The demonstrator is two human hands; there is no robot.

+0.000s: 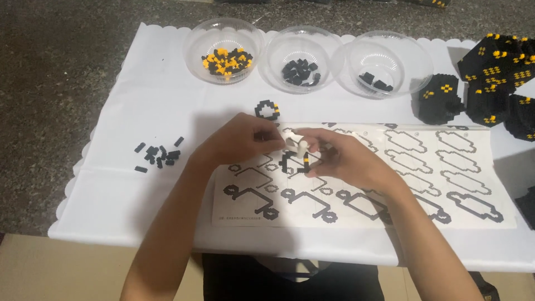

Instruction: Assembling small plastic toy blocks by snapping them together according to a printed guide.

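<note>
My left hand (237, 140) and my right hand (340, 159) meet over the left half of a printed instruction sheet (423, 178). Together they pinch a small white tool (296, 142) and a partly built black ring of tiny bricks (291, 163) with one yellow brick on it. The fingers of both hands are closed on these pieces. A finished small black and yellow ring (267, 109) lies on the white cloth (150, 100) just beyond my left hand.
Three clear bowls stand at the back: one with black and yellow bricks (225, 60), two with black bricks (301, 71) (374, 82). Loose black bricks (159, 154) lie at the left. Large black and yellow built blocks (490, 83) sit at the right.
</note>
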